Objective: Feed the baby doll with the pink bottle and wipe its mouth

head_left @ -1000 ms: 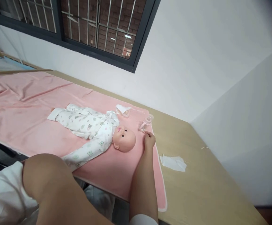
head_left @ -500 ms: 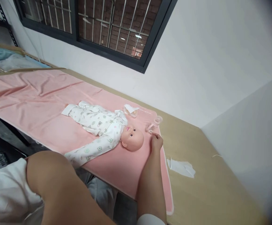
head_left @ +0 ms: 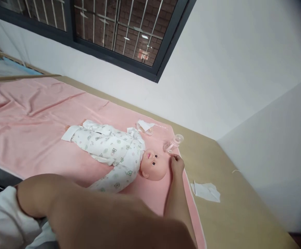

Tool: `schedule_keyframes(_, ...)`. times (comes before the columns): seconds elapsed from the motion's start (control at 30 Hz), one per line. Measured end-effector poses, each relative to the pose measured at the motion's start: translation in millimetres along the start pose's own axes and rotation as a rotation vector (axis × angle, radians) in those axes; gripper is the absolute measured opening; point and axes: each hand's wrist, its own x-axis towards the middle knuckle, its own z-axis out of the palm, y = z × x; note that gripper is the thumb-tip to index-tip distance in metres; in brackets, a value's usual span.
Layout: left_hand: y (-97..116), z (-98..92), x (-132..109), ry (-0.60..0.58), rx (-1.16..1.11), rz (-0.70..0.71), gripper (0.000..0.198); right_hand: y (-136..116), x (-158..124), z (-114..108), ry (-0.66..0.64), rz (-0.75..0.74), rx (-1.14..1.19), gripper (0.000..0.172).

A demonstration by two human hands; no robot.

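Just beyond the fingertips of the right hand (head_left: pixel 177 165) lies a small clear bottle (head_left: pixel 173 144), on its side at the far corner of the pink mat (head_left: pixel 36 117). The fingers are curled together, tips pinched at or against the bottle's near end; whether they actually grip it cannot be told at this size. The left hand is out of view; only its forearm (head_left: pixel 101 214) crosses the foreground, so its fingers cannot be judged.

Handling, as a judgement: the bottle looks like thin clear plastic with a pale pink part, light and rigid, smooth enough to roll or slip on the cloth. Best taken around the barrel with thumb opposite the fingers, not by the cap end.

Beside the knuckles, toward the forearm side, the doll (head_left: pixel 119 154) lies on its back in a printed suit, head nearest the hand. Beyond the doll's shoulder, a folded white cloth (head_left: pixel 145 125). On the outer side of the wrist, a crumpled white tissue (head_left: pixel 206 191) rests on the bare table (head_left: pixel 230 221), apart from the mat.

Against the earlier frames: the hand remains at the bottle's near end; bottle, doll, cloth and tissue have kept their relative places. The view has shifted, and the left forearm now fills more of the foreground.
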Motion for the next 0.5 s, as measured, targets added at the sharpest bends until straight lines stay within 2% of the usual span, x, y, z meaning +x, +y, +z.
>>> schedule_keyframes(0.03, -2.2, -12.0, -4.4, -0.097, -0.019, 0.034, 0.031, -0.2, 0.0, 0.2, -0.001, -0.001, -0.009, 0.039)
schedule_keyframes(0.07, -6.3, -22.6, -7.1, -0.113, 0.004, 0.029, 0.028, -0.2, 0.2, 0.4, 0.0, 0.0, -0.017, 0.039)
schedule_keyframes(0.17, -25.5, -43.9, -7.6, 0.049, 0.208, -0.052, 0.022, 1.8, 1.6, 1.2, 0.003, 0.009, -0.039, 0.038)
schedule_keyframes(0.23, -38.1, -51.5, -5.2, 0.089, 0.312, -0.081, 0.021, 3.9, 2.6, 1.7, 0.002, 0.014, -0.053, 0.039)
schedule_keyframes(0.5, -64.8, -67.3, 1.7, 0.046, 0.413, -0.058, 0.03, 6.2, 2.3, 1.1, -0.01, 0.005, -0.091, 0.039)
